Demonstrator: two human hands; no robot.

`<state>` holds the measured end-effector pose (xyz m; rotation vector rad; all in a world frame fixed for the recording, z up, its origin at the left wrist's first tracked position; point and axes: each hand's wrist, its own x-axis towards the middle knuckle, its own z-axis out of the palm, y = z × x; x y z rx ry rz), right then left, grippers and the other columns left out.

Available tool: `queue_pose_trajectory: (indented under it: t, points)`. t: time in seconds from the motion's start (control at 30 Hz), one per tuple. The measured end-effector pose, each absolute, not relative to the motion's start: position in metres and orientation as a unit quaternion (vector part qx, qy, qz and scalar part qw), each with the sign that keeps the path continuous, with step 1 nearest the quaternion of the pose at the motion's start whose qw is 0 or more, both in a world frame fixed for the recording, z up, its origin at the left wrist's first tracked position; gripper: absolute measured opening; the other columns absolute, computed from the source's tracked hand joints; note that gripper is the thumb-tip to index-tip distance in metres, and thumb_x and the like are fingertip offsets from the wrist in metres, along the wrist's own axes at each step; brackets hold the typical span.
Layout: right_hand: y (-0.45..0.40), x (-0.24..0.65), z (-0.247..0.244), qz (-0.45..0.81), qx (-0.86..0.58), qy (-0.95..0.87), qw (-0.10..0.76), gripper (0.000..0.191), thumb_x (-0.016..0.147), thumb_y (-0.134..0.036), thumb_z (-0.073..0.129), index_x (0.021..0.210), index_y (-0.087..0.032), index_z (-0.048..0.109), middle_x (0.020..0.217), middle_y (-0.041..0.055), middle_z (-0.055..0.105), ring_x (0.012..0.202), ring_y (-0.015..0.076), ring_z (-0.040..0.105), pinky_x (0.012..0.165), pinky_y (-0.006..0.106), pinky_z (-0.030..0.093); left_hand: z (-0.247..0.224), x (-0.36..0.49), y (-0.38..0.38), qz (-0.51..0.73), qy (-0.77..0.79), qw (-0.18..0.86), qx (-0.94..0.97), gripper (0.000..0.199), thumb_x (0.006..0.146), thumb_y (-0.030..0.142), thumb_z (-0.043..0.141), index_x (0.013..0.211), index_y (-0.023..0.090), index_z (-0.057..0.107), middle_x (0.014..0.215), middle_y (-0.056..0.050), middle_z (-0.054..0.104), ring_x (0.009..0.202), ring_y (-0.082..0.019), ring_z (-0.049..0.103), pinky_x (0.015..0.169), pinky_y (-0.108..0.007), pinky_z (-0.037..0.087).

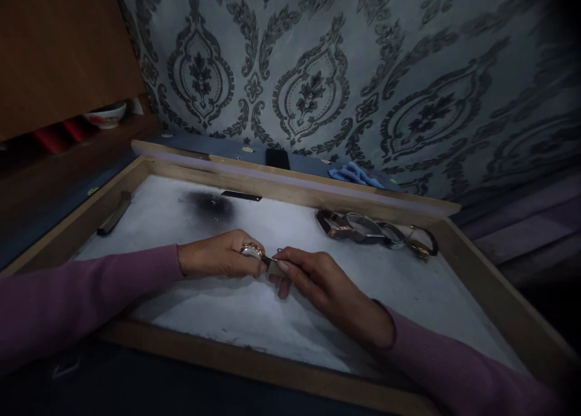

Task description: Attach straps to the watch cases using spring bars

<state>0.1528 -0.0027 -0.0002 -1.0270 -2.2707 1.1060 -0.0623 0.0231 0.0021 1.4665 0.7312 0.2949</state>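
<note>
My left hand (222, 255) is closed around a wristwatch (251, 252) with a round face and a gold-toned rim. From the watch case a dark strap (275, 266) runs to the right. The thumb and fingers of my right hand (318, 277) pinch the end of that strap. Both hands are above the white floor of a shallow wooden tray (254, 355). Several other watches (376, 231) lie in a row inside the tray, toward its right end, apart from my hands.
A thin black strip (241, 195) lies near the tray's back wall beside a dark smudge. Another narrow bar (115, 213) rests at the left wall. Behind the tray are a dark phone-like object (277, 158) and a blue cloth (356, 174). A bowl (106, 115) sits on the left shelf.
</note>
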Motion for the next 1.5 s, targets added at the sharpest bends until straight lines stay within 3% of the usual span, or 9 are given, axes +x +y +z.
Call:
queue_pose_trajectory:
  t: [0.2,0.33,0.53,0.7,0.77,1.2,1.5]
  points:
    - [-0.005,0.152,0.002,0.419,-0.395,-0.8,0.171,0.029,0.101,-0.034,0.038,0.088,-0.018,0.058,0.065,0.0009,0.069,0.052,0.0103,0.056,0.053,0.021,0.042,0.005,-0.061,0.021,0.135,0.323,0.652,0.673,0.02,0.077,0.026,0.054,0.062,0.017,0.043,0.054,0.008,0.029,0.05,-0.007,0.024,0.046,-0.022,0.019]
    - [-0.008,0.151,0.007,0.394,-0.398,-0.814,0.151,0.03,0.102,-0.031,0.035,0.087,-0.018,0.057,0.052,-0.0039,0.057,0.047,0.0095,0.052,0.055,0.022,0.041,0.006,-0.061,0.02,0.138,0.314,0.65,0.679,0.022,0.077,0.025,0.053,0.061,0.018,0.041,0.055,0.008,0.028,0.051,-0.007,0.023,0.047,-0.022,0.02]
    - [-0.01,0.149,0.006,0.326,-0.381,-0.848,0.173,0.028,0.102,-0.03,0.033,0.084,-0.019,0.051,0.066,-0.0016,0.058,0.059,0.0108,0.053,0.063,0.025,0.041,0.005,-0.061,0.02,0.138,0.316,0.651,0.676,0.024,0.079,0.027,0.054,0.062,0.018,0.041,0.056,0.008,0.028,0.051,-0.007,0.023,0.048,-0.022,0.02]
    - [-0.009,0.148,0.004,0.369,-0.392,-0.827,0.162,0.039,0.102,-0.032,0.033,0.069,-0.018,0.05,0.056,-0.0029,0.05,0.052,0.0096,0.048,0.056,0.024,0.038,0.004,-0.061,0.019,0.138,0.312,0.638,0.691,0.023,0.08,0.027,0.053,0.063,0.017,0.042,0.058,0.008,0.031,0.053,-0.007,0.025,0.049,-0.021,0.022]
    - [-0.008,0.148,0.003,0.402,-0.398,-0.809,0.16,0.04,0.101,-0.034,0.034,0.071,-0.018,0.054,0.053,-0.0033,0.049,0.049,0.0097,0.049,0.054,0.024,0.039,0.003,-0.061,0.019,0.137,0.311,0.635,0.693,0.022,0.08,0.026,0.053,0.064,0.017,0.043,0.058,0.007,0.031,0.054,-0.007,0.026,0.05,-0.022,0.022]
    - [-0.006,0.148,-0.003,0.432,-0.386,-0.79,0.203,0.034,0.1,-0.034,0.039,0.082,-0.016,0.061,0.06,0.0003,0.063,0.059,0.0121,0.062,0.062,0.024,0.046,0.007,-0.06,0.02,0.137,0.304,0.651,0.682,0.017,0.08,0.023,0.053,0.065,0.016,0.048,0.059,0.007,0.032,0.055,-0.008,0.027,0.05,-0.022,0.021]
    - [-0.013,0.146,-0.001,0.352,-0.4,-0.823,0.197,0.032,0.099,-0.027,0.036,0.077,-0.018,0.057,0.05,-0.0052,0.047,0.044,0.0091,0.047,0.052,0.022,0.038,0.003,-0.06,0.018,0.132,0.324,0.619,0.703,0.02,0.081,0.028,0.053,0.066,0.016,0.046,0.059,0.007,0.032,0.054,-0.007,0.028,0.049,-0.022,0.022]
